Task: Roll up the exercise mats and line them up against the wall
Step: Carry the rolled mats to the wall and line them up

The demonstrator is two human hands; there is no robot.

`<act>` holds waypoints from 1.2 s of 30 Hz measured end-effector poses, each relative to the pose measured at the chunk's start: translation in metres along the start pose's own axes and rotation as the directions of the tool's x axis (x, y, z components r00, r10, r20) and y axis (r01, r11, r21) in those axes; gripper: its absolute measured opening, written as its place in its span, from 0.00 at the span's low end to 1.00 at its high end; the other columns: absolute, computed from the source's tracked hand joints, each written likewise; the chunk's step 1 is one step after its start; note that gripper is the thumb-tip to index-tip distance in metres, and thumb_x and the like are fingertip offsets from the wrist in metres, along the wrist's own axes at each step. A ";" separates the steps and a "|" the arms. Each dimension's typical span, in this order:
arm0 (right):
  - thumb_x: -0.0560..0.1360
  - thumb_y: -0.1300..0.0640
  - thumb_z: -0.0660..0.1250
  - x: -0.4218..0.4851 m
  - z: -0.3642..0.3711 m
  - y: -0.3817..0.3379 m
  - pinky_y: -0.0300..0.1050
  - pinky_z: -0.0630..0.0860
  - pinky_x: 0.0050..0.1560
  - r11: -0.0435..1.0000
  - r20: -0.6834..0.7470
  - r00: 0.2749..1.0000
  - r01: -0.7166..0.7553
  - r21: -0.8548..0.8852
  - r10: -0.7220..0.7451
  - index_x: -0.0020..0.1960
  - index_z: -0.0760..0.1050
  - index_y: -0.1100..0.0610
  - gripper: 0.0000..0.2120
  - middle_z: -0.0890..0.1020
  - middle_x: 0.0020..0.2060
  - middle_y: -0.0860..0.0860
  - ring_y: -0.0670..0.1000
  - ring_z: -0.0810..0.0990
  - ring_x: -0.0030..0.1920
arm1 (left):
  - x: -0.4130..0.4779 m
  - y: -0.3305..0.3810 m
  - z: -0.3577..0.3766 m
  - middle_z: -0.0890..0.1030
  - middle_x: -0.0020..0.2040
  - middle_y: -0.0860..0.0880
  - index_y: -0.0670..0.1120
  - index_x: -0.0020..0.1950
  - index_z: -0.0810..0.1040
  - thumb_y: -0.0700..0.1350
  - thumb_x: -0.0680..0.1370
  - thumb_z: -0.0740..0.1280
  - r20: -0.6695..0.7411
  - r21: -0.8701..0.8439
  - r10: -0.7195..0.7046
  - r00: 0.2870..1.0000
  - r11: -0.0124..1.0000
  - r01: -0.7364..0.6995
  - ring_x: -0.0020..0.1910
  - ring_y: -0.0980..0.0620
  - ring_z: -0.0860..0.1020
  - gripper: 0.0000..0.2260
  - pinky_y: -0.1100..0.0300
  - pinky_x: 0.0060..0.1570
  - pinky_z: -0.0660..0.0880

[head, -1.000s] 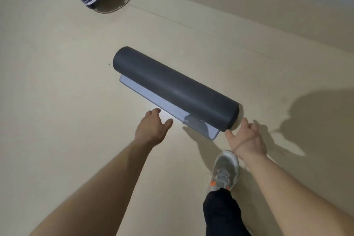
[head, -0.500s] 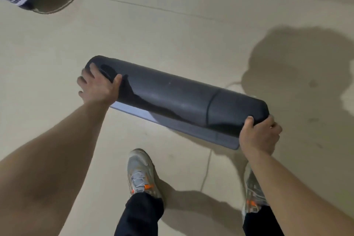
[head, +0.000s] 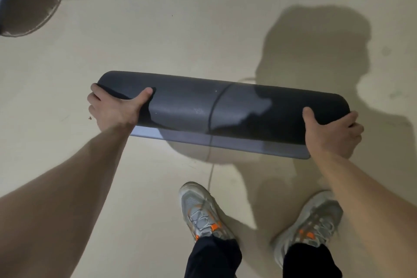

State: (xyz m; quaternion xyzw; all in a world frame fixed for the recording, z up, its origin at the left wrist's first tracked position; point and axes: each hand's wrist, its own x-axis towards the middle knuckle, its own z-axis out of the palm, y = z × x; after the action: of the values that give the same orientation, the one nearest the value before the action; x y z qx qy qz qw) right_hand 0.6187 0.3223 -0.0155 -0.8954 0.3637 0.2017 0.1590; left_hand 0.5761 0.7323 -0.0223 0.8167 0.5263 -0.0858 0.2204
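Head cam looking down: beige floor, a round dark base top left, a thin cable running under the roll, two grey-orange sneakers at the bottom. Just one mat, rolled up, lying crosswise between the hands: left hand wrapped round its left end, right hand round its right end.

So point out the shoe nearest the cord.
The left shoe: the cord on the floor runs down to its toe, while the right shoe stands well away from it.
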 end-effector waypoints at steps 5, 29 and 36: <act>0.59 0.20 0.67 -0.009 -0.005 0.013 0.66 0.67 0.71 0.983 0.180 0.983 0.057 -0.172 -0.025 0.82 0.40 0.61 0.71 0.56 0.78 0.66 0.69 0.60 0.76 | 0.005 -0.020 0.006 0.64 0.75 0.41 0.43 0.79 0.56 0.69 0.64 0.78 0.065 0.001 0.014 0.998 1.000 -0.015 0.73 0.37 0.64 0.55 0.42 0.70 0.66; 0.43 0.26 0.80 -0.005 0.047 -0.096 0.63 0.76 0.65 0.567 0.808 0.454 0.802 -0.188 -0.374 0.79 0.54 0.43 0.70 0.73 0.70 0.53 0.59 0.75 0.66 | -0.171 -0.015 0.141 0.85 0.57 0.51 0.46 0.64 0.79 0.81 0.48 0.74 0.703 -0.558 -0.324 0.633 0.300 0.774 0.58 0.46 0.82 0.55 0.48 0.64 0.78; 0.44 0.29 0.82 -0.008 0.041 -0.056 0.57 0.77 0.61 0.677 0.750 0.452 0.736 -0.008 -0.483 0.71 0.68 0.42 0.58 0.79 0.63 0.44 0.54 0.79 0.61 | -0.193 0.004 0.121 0.81 0.60 0.52 0.47 0.64 0.70 0.71 0.54 0.78 0.671 -0.583 -0.292 0.681 0.361 0.728 0.58 0.52 0.80 0.47 0.51 0.62 0.77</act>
State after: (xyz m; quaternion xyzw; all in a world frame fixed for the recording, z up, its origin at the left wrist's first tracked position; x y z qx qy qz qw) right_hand 0.6436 0.3825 -0.0393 -0.8319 -0.1168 0.5075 0.1918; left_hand 0.5071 0.5180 -0.0568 0.3535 0.6677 -0.0865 0.6494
